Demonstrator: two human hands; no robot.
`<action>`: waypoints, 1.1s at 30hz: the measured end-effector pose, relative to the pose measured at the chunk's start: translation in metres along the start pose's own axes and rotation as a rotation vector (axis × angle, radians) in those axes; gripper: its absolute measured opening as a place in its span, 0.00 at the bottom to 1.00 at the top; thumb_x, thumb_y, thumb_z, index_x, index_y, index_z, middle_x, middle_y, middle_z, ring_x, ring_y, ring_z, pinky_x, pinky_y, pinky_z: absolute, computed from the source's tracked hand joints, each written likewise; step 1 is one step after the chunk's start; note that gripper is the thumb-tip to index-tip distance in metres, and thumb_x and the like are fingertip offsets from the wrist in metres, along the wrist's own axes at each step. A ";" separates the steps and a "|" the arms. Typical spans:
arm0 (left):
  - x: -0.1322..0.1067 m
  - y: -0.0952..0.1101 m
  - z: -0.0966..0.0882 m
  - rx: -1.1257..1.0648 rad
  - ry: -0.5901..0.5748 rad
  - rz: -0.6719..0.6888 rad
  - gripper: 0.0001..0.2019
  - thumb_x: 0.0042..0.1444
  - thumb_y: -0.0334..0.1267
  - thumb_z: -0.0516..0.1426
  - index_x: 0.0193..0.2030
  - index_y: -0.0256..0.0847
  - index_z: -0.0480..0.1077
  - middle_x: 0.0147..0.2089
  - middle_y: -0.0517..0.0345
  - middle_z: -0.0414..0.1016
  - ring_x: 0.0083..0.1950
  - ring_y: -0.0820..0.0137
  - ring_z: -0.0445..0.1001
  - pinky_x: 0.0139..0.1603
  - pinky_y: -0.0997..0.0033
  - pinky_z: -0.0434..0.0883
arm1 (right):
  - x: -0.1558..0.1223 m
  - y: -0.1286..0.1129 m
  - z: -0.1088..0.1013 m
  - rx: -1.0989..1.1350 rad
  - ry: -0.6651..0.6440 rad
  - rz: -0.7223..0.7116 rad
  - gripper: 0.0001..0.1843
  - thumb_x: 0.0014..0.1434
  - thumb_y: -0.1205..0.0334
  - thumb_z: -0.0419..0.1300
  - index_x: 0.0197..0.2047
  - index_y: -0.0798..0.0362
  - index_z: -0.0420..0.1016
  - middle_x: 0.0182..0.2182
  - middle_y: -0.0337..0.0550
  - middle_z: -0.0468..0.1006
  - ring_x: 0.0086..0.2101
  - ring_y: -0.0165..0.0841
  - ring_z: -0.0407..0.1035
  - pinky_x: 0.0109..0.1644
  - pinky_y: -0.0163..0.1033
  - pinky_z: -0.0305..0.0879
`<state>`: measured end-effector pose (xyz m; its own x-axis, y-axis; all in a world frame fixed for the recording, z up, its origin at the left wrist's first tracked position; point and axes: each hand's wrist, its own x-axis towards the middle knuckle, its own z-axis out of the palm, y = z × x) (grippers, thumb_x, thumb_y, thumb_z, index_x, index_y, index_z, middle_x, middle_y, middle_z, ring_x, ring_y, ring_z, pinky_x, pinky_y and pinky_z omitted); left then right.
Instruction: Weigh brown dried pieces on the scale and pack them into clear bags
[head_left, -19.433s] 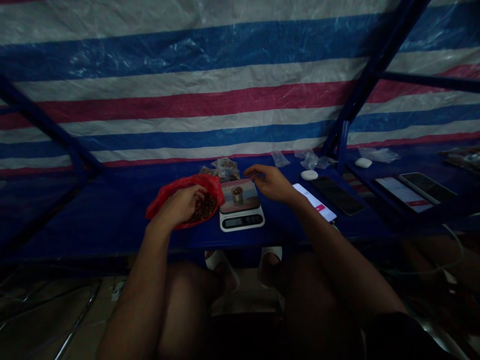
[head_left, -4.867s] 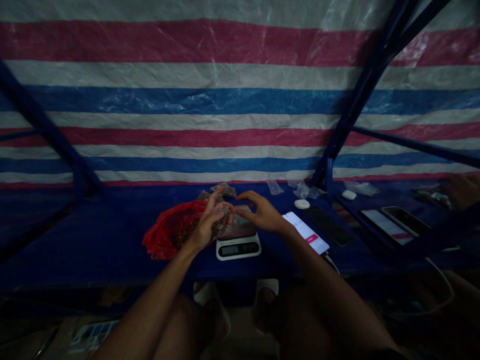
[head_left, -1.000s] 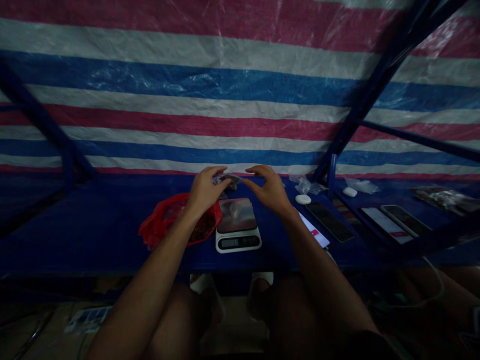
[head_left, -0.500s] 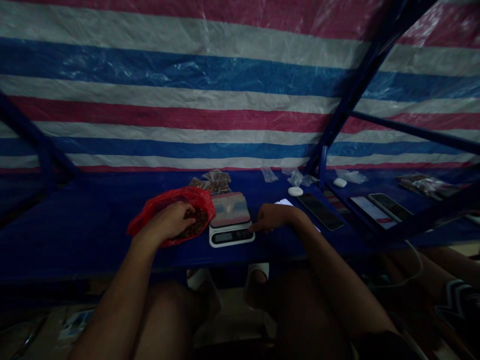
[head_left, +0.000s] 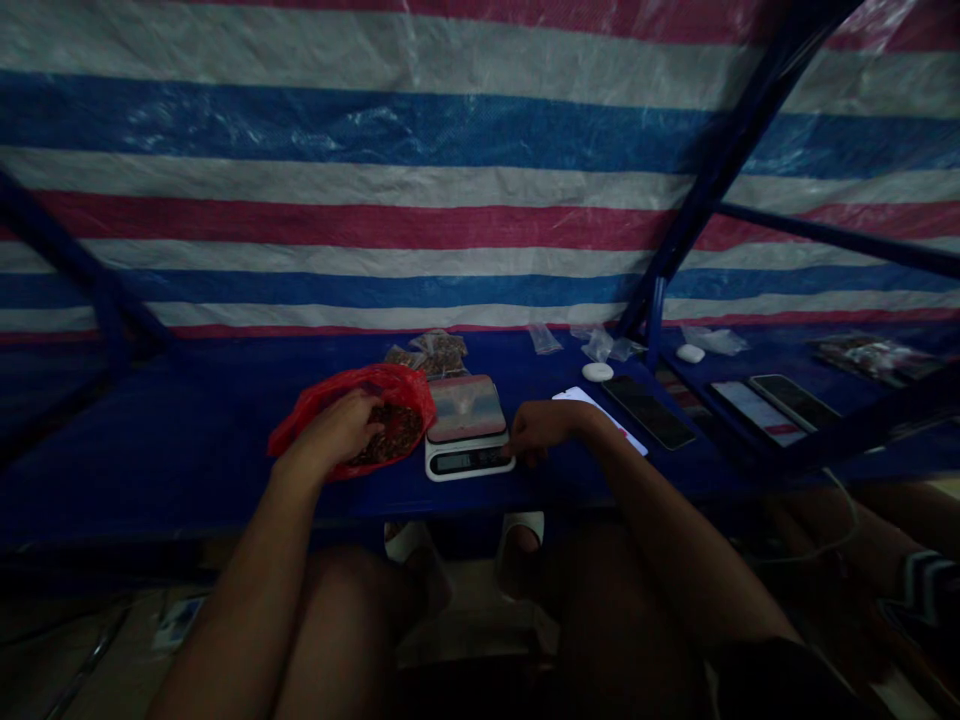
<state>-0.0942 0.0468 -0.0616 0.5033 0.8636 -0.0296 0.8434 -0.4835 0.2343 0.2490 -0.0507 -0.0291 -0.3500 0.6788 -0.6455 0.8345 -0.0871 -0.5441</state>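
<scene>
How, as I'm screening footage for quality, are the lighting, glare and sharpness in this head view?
Head view: dim throughout, legs mostly in shadow; head view: pale glints on the striped tarp; head view: the display on the digital scale is too soft to read.

Red bag [head_left: 300,408], brown bits [head_left: 399,434], white scale [head_left: 466,428] with black panel [head_left: 472,461]. Blue table [head_left: 195,430]. Tarp [head_left: 375,180] striped pinkish-red, white, blue.

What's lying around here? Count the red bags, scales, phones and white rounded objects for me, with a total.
Red bag: 1
Scale: 1
Phones: 4
White rounded objects: 2
Total: 8
</scene>
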 end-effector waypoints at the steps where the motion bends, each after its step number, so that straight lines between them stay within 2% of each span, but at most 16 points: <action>1: 0.001 0.001 0.000 0.011 -0.020 -0.009 0.17 0.58 0.39 0.59 0.53 0.41 0.78 0.58 0.46 0.80 0.58 0.56 0.78 0.60 0.62 0.71 | 0.000 0.002 0.001 0.009 0.002 -0.012 0.29 0.53 0.38 0.66 0.33 0.61 0.82 0.31 0.52 0.85 0.27 0.32 0.73 0.33 0.34 0.67; 5: 0.001 0.008 -0.003 -0.001 -0.071 -0.050 0.14 0.60 0.36 0.57 0.49 0.45 0.80 0.53 0.52 0.83 0.52 0.60 0.81 0.53 0.67 0.73 | -0.003 0.009 0.002 0.034 0.025 -0.028 0.33 0.54 0.33 0.63 0.34 0.60 0.82 0.31 0.52 0.85 0.27 0.33 0.74 0.33 0.34 0.67; 8: -0.001 0.014 -0.007 -0.024 -0.090 -0.050 0.14 0.61 0.36 0.57 0.50 0.43 0.80 0.53 0.51 0.84 0.52 0.60 0.81 0.53 0.68 0.73 | -0.004 0.011 0.001 0.039 0.073 -0.031 0.33 0.56 0.33 0.62 0.36 0.60 0.82 0.31 0.52 0.85 0.28 0.33 0.74 0.33 0.34 0.67; 12: -0.005 0.022 -0.012 -0.059 -0.091 0.025 0.17 0.60 0.39 0.59 0.55 0.40 0.77 0.57 0.47 0.82 0.55 0.59 0.80 0.56 0.66 0.72 | -0.010 0.010 -0.003 -0.006 0.181 -0.030 0.27 0.61 0.40 0.60 0.34 0.59 0.81 0.31 0.50 0.85 0.28 0.33 0.74 0.32 0.34 0.65; 17: -0.005 0.030 -0.013 -0.133 -0.082 -0.010 0.09 0.57 0.34 0.59 0.42 0.40 0.79 0.45 0.50 0.85 0.44 0.62 0.82 0.44 0.68 0.75 | -0.032 -0.006 -0.006 -0.186 0.353 0.120 0.22 0.63 0.53 0.57 0.24 0.57 0.80 0.27 0.51 0.83 0.28 0.35 0.76 0.32 0.35 0.63; 19: -0.005 0.032 -0.014 -0.166 -0.051 -0.009 0.09 0.56 0.33 0.59 0.41 0.40 0.79 0.45 0.50 0.84 0.43 0.62 0.82 0.43 0.68 0.75 | -0.040 -0.014 -0.006 -0.245 0.423 0.166 0.22 0.63 0.54 0.56 0.23 0.56 0.80 0.26 0.52 0.83 0.28 0.36 0.77 0.33 0.36 0.63; 21: -0.009 0.035 -0.019 -0.199 -0.028 0.009 0.10 0.56 0.34 0.59 0.44 0.39 0.78 0.46 0.51 0.84 0.45 0.62 0.82 0.46 0.68 0.76 | -0.044 -0.023 -0.003 -0.301 0.527 0.180 0.21 0.64 0.53 0.56 0.27 0.56 0.81 0.29 0.53 0.84 0.30 0.38 0.78 0.34 0.37 0.63; 23: -0.017 0.039 -0.029 -0.195 0.044 0.042 0.12 0.60 0.38 0.58 0.47 0.40 0.78 0.49 0.52 0.84 0.47 0.62 0.82 0.51 0.66 0.75 | -0.044 -0.032 0.002 -0.357 0.644 0.171 0.20 0.65 0.52 0.55 0.34 0.55 0.83 0.35 0.54 0.85 0.34 0.41 0.79 0.36 0.38 0.64; 25: -0.026 0.042 -0.042 -0.136 0.228 0.022 0.14 0.64 0.42 0.54 0.48 0.42 0.78 0.50 0.52 0.83 0.49 0.61 0.81 0.55 0.64 0.74 | -0.041 -0.042 0.008 -0.404 0.718 0.146 0.18 0.66 0.53 0.55 0.39 0.54 0.83 0.39 0.54 0.85 0.38 0.43 0.80 0.39 0.39 0.66; 27: -0.034 0.039 -0.054 -0.057 0.447 -0.101 0.16 0.66 0.47 0.52 0.50 0.42 0.77 0.52 0.50 0.82 0.51 0.59 0.79 0.57 0.61 0.73 | -0.036 -0.054 0.014 -0.445 0.742 0.113 0.18 0.67 0.55 0.53 0.42 0.54 0.83 0.41 0.54 0.85 0.40 0.45 0.80 0.40 0.41 0.67; 28: -0.036 0.036 -0.057 -0.023 0.513 -0.188 0.19 0.65 0.50 0.53 0.53 0.41 0.76 0.54 0.47 0.81 0.53 0.57 0.79 0.56 0.59 0.73 | -0.034 -0.060 0.017 -0.462 0.749 0.093 0.18 0.68 0.56 0.53 0.44 0.53 0.83 0.42 0.54 0.85 0.40 0.45 0.80 0.41 0.41 0.67; 29: -0.036 0.030 -0.059 0.006 0.531 -0.275 0.23 0.63 0.54 0.55 0.56 0.40 0.74 0.55 0.44 0.80 0.54 0.54 0.78 0.56 0.57 0.73 | -0.031 -0.066 0.020 -0.478 0.760 0.066 0.18 0.68 0.57 0.52 0.45 0.53 0.83 0.42 0.54 0.85 0.41 0.46 0.80 0.41 0.42 0.68; 30: -0.036 0.024 -0.059 0.026 0.485 -0.352 0.28 0.61 0.58 0.57 0.58 0.38 0.73 0.56 0.41 0.79 0.55 0.51 0.78 0.54 0.56 0.74 | -0.028 -0.073 0.022 -0.490 0.775 0.035 0.18 0.69 0.58 0.51 0.46 0.53 0.82 0.43 0.54 0.85 0.41 0.46 0.80 0.42 0.42 0.68; 31: -0.034 0.016 -0.057 0.033 0.390 -0.409 0.31 0.58 0.61 0.58 0.58 0.37 0.73 0.55 0.39 0.79 0.54 0.49 0.78 0.52 0.56 0.74 | -0.025 -0.080 0.024 -0.496 0.790 -0.006 0.18 0.70 0.58 0.50 0.46 0.52 0.82 0.43 0.54 0.85 0.41 0.45 0.80 0.42 0.42 0.68; 33: -0.028 0.003 -0.052 0.009 0.156 -0.445 0.27 0.58 0.60 0.58 0.52 0.38 0.76 0.50 0.40 0.82 0.51 0.50 0.80 0.48 0.59 0.75 | -0.017 -0.093 0.028 -0.497 0.801 -0.127 0.18 0.71 0.60 0.49 0.46 0.52 0.81 0.44 0.51 0.85 0.42 0.43 0.80 0.44 0.41 0.67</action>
<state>-0.1154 0.0287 -0.0099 0.0584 0.9981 0.0212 0.9727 -0.0617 0.2237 0.1656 -0.0749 0.0177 -0.2089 0.9760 0.0623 0.9603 0.2167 -0.1758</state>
